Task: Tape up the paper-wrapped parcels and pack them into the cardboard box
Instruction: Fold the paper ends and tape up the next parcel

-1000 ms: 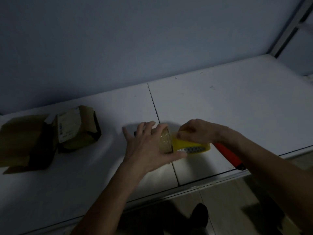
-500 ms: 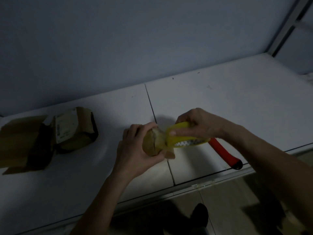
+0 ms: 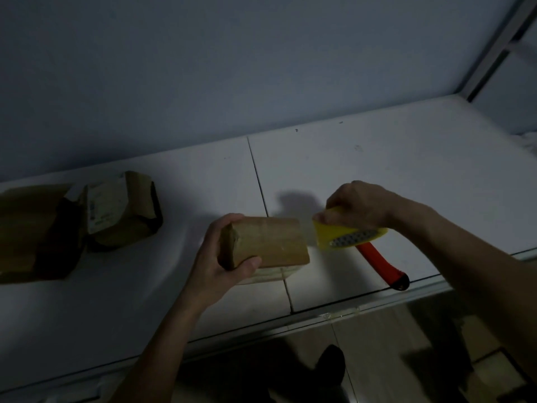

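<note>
Paper parcel (image 3: 270, 242) in left grip (image 3: 220, 266) | right grip (image 3: 357, 207) holds yellow tape (image 3: 345, 235) | red handle (image 3: 380, 264) behind

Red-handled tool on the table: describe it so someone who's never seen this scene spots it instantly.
Start at the white table and follow its near edge to the right. There, below the right hand holding the yellow tape dispenser, lies the red-handled tool, partly hidden by them. It is the only red thing, long and slightly curved with a dark end; everything else nearby is brown paper or cardboard.
</note>
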